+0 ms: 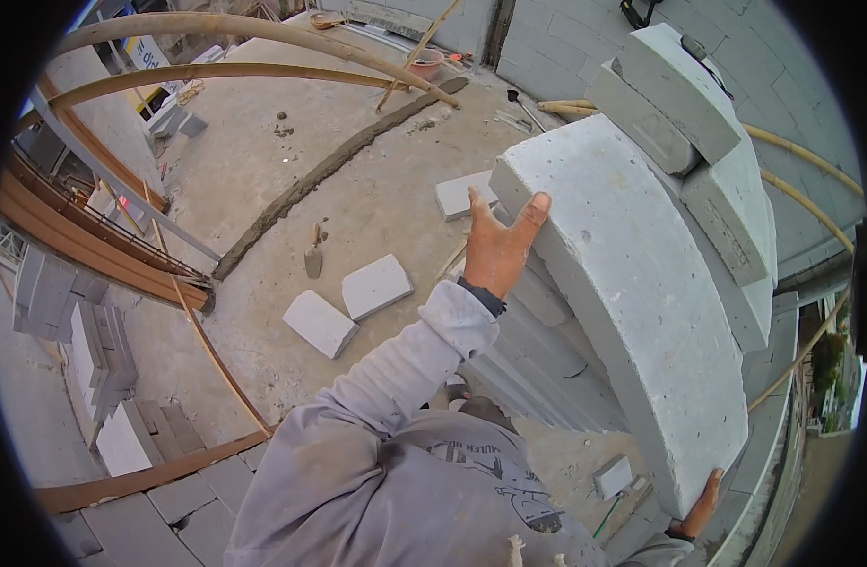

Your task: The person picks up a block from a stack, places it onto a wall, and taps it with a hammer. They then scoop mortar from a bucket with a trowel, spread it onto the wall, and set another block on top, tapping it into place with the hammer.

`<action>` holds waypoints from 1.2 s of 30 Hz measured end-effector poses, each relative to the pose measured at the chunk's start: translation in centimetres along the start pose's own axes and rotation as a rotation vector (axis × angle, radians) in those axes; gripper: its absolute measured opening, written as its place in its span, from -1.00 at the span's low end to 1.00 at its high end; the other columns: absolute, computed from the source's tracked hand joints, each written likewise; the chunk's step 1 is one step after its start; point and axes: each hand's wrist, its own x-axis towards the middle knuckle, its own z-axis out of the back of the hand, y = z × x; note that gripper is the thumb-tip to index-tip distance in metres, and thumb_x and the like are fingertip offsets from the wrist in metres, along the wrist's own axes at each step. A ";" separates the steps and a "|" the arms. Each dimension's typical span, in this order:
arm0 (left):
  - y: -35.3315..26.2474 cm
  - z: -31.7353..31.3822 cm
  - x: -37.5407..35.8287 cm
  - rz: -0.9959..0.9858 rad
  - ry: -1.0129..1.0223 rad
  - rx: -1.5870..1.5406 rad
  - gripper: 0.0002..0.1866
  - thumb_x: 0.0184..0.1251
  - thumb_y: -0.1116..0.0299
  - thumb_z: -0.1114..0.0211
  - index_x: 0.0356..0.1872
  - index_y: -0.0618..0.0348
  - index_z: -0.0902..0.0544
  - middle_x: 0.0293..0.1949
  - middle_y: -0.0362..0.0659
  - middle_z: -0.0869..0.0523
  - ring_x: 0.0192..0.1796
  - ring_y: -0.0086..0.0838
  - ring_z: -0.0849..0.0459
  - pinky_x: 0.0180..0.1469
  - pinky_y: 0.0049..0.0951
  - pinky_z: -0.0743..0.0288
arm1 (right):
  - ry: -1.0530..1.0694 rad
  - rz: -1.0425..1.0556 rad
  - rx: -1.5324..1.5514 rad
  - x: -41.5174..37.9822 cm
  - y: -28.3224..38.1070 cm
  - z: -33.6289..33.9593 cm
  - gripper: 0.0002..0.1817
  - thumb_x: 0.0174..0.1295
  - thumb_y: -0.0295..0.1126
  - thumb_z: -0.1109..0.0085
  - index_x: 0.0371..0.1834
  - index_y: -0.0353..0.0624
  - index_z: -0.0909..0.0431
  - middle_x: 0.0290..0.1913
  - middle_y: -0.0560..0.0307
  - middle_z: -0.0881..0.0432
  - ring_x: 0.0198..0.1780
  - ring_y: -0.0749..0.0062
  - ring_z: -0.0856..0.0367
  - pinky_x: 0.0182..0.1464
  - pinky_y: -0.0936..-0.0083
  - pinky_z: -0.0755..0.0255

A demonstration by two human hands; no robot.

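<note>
A long pale aerated concrete block point(632, 255) lies across the top of a stack of similar blocks in front of me, curved by the wide lens. My left hand point(502, 244) is at its far left end, thumb against the end edge and fingers pointing outward, partly hidden past the corner. At the near right end, my right hand point(706, 506) presses against the block's lower edge, mostly hidden beneath it. More blocks point(693, 161) are piled just behind and to the right.
A dark mortar line point(334, 175) crosses the concrete floor. A trowel point(313, 260) and two cut blocks point(378, 287) lie nearby. Wooden poles point(235, 28) arch overhead at left. Several stacked blocks point(103, 364) stand at left, and a bucket point(426, 63) sits at the back.
</note>
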 end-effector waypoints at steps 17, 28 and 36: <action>-0.2 -3.6 -11.3 0.648 0.644 -0.492 -0.08 0.16 -0.17 -0.23 0.27 0.42 -0.10 0.24 0.06 -0.25 0.31 -0.11 -0.25 0.33 -0.07 -0.08 | 0.028 0.068 0.008 -7.2 1.8 -1.5 -0.48 0.23 -0.06 -0.11 -0.01 -0.35 -0.46 -0.16 0.11 -0.57 -0.20 0.50 -0.52 -0.13 0.61 -0.36; -1.1 1.1 -14.0 0.556 0.512 -0.284 -0.10 -0.05 -0.14 -0.40 -0.05 0.53 -0.18 -0.09 0.08 -0.32 0.04 -0.26 -0.42 0.13 -0.20 -0.38 | 0.095 -0.029 0.114 -14.1 0.8 -1.8 -0.47 0.28 -0.15 -0.06 0.13 -0.38 -0.31 -0.02 0.03 -0.52 -0.08 0.39 -0.53 -0.01 0.52 -0.38; 3.6 0.3 -13.2 0.589 0.473 -0.400 0.06 -0.01 -0.29 -0.27 0.13 0.56 -0.06 0.01 0.16 -0.34 0.15 -0.19 -0.33 0.25 -0.23 -0.21 | 0.284 -0.081 0.210 -12.2 -6.1 -4.0 -0.23 0.07 -0.19 -0.27 0.27 -0.34 -0.14 0.14 0.00 -0.39 0.12 0.25 -0.38 0.21 0.33 -0.21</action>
